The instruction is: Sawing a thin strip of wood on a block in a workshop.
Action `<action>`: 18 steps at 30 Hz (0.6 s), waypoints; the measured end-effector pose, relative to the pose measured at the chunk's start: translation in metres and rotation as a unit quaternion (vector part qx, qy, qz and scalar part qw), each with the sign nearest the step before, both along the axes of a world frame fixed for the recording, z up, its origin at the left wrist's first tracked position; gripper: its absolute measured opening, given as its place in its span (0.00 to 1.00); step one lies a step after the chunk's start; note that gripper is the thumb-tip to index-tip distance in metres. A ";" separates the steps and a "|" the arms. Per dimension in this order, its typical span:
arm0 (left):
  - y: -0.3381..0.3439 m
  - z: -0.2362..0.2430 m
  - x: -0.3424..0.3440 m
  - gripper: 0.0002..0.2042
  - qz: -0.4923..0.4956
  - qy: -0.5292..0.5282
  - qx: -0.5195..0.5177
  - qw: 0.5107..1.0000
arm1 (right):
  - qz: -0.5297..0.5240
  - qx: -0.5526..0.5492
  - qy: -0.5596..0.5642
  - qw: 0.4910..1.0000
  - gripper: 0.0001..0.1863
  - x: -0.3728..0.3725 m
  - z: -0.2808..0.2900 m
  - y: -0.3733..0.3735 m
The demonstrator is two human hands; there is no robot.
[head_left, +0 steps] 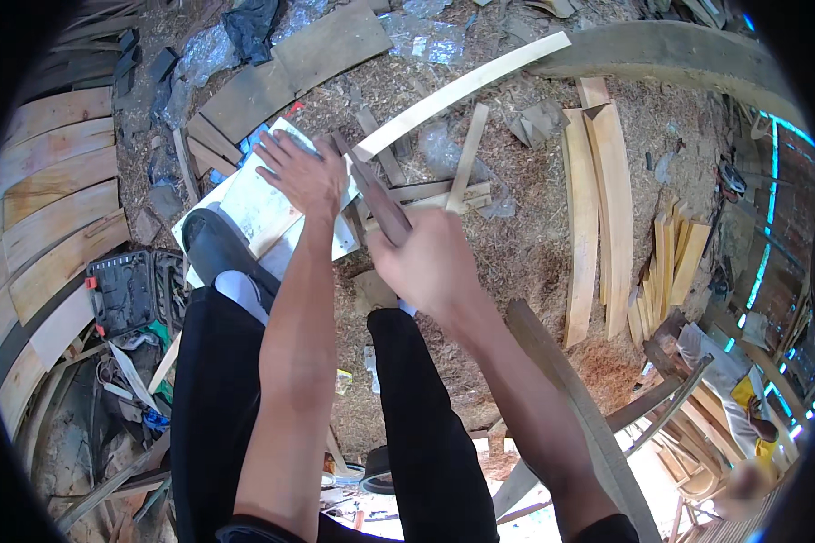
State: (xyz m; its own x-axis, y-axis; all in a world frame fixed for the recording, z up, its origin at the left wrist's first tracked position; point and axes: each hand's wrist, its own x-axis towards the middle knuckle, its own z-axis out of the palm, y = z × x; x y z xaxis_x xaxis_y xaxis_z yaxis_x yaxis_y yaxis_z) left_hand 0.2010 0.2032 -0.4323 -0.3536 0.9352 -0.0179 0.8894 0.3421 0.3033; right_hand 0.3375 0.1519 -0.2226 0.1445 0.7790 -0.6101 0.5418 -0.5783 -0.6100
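My left hand [304,174] lies with spread fingers on a pale wooden strip and the white board [244,201] under it. The long strip [462,94] runs from that board toward the far right. My right hand [427,262], smeared by motion, is closed round a handsaw [378,201]; its narrow brown blade crosses the strip just right of my left hand. The saw's handle is hidden in my fist and its teeth cannot be made out. A dark shoe [219,246] on my left foot rests on the white board.
Long planks [598,208] and shorter offcuts [675,262] lie on the sawdust-covered ground at right. An opened tool case [122,291] sits at left near stacked boards [59,190]. A thick beam [679,54] spans the far right. Another person [747,480] is at the lower right.
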 end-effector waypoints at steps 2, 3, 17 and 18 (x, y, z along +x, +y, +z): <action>0.000 0.002 -0.005 0.34 -0.001 -0.003 -0.007 1.000 | 0.003 -0.010 0.006 1.000 0.16 -0.007 0.005 0.007; 0.001 0.002 -0.006 0.34 0.001 -0.006 -0.008 1.000 | 0.010 -0.020 0.012 1.000 0.15 -0.010 0.004 0.003; -0.031 0.010 0.015 0.31 -0.031 -0.021 -0.011 0.999 | -0.087 -0.128 0.027 0.988 0.17 0.018 0.016 -0.097; -0.032 0.011 0.013 0.31 -0.026 -0.028 -0.017 0.999 | -0.079 -0.136 0.025 0.987 0.17 0.019 0.029 -0.105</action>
